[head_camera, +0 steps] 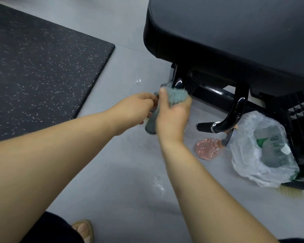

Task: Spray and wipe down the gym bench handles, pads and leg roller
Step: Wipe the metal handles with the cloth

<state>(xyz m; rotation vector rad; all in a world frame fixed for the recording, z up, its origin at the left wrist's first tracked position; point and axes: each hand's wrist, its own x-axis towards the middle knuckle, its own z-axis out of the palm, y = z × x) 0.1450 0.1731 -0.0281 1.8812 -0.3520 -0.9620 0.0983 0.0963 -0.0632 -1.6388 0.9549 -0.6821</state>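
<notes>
A black padded bench seat [235, 32] fills the upper right. Two curved glossy black handles hang under it: a left handle [178, 83] and a right handle [235, 111] with a grip ending at lower left. My right hand [172, 114] grips a grey-blue fluffy cloth [175, 96] wrapped round the lower end of the left handle. My left hand [139, 106] holds the tip of that same handle just left of the cloth, fingers curled; a bit of metal shows at its fingertips. A pink spray bottle [207, 149] lies on the floor below the right handle.
A speckled black rubber mat [33, 67] covers the floor at left. A crumpled clear plastic bag [263, 149] lies at right beside the black bench frame [297, 120]. Wet spots [158, 185] mark the grey floor. My sandalled foot [83, 228] is at the bottom.
</notes>
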